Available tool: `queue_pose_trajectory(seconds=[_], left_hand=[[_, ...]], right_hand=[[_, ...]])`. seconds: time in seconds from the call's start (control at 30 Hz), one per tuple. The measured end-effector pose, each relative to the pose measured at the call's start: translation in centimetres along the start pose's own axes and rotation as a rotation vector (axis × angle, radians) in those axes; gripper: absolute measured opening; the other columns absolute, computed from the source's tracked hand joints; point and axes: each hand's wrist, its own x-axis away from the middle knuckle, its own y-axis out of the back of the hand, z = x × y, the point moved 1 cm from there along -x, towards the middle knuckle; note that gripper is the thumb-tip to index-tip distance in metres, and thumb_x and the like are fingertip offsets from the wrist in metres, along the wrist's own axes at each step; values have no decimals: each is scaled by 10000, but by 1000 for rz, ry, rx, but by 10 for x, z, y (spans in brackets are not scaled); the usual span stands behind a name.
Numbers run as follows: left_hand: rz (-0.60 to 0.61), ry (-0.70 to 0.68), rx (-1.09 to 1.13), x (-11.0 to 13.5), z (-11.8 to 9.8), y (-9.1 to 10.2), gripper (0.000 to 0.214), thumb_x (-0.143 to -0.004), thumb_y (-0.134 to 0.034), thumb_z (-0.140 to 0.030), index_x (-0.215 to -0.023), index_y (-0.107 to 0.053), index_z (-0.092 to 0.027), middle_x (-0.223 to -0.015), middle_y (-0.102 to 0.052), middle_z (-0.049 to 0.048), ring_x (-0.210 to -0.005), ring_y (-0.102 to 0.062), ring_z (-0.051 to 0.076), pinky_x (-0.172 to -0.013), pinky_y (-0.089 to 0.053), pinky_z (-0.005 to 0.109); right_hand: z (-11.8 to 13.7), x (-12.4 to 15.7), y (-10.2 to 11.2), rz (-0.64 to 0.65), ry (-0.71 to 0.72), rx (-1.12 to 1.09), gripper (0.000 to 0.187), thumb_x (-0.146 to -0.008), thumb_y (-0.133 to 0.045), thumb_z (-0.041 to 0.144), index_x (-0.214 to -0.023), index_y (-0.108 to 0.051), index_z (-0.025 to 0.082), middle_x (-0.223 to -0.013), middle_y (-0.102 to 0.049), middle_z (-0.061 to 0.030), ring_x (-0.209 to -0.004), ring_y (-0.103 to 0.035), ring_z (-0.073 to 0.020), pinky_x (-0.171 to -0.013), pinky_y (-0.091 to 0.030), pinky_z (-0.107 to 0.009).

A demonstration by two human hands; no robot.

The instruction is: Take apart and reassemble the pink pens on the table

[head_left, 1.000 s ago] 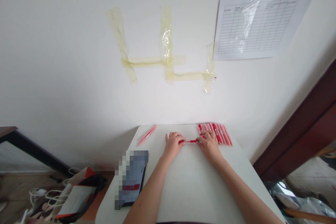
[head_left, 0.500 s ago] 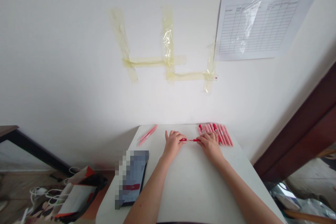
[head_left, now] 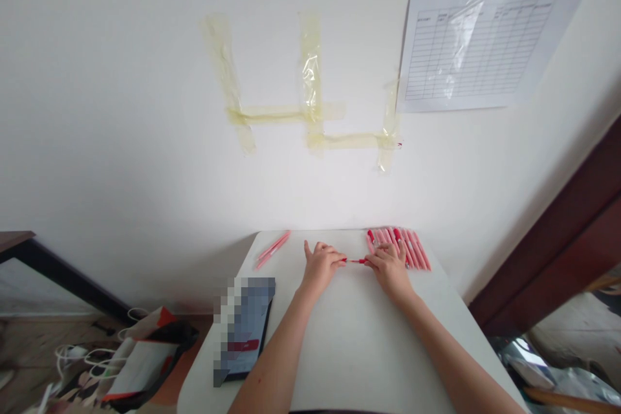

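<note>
My left hand (head_left: pixel 320 270) and my right hand (head_left: pixel 389 270) face each other over the far half of the white table (head_left: pixel 339 349). Pinched between them is a slim red pen (head_left: pixel 361 261), held level. The left fingers are closed on one end and the right fingers on the other. A thin, lighter section shows in the gap; fingers hide the rest, so I cannot tell whether its parts are separated. Just beyond my right hand lies a row of several pink and red pens (head_left: pixel 416 249). A few pink pens (head_left: pixel 272 250) lie at the far left.
A phone or tablet (head_left: pixel 250 330), partly pixelated, lies by my left forearm. Behind the table rises a white wall with yellowed tape (head_left: pixel 310 77) and a printed sheet (head_left: pixel 475 58). Bags and white cables (head_left: pixel 104 362) are on the floor at left; dark red wood (head_left: pixel 548 233) stands at right.
The left fingers have closed further over the pen's left end, so less red shows there. Both hands stay in nearly the same place.
</note>
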Motion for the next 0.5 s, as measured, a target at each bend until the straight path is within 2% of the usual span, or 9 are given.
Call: queue_pose_trajectory(seconds=[0.5], left_hand=[[68, -12, 2, 0, -2, 3, 242, -918, -547, -263, -994, -729, -404, -955, -739, -24, -1057, -515, 204, -1113, 104, 682]], right_hand=[[6, 0, 6, -84, -19, 20, 172, -923, -564, 281, -843, -715, 294, -786, -683, 10, -1070, -522, -239, -1129, -65, -604]])
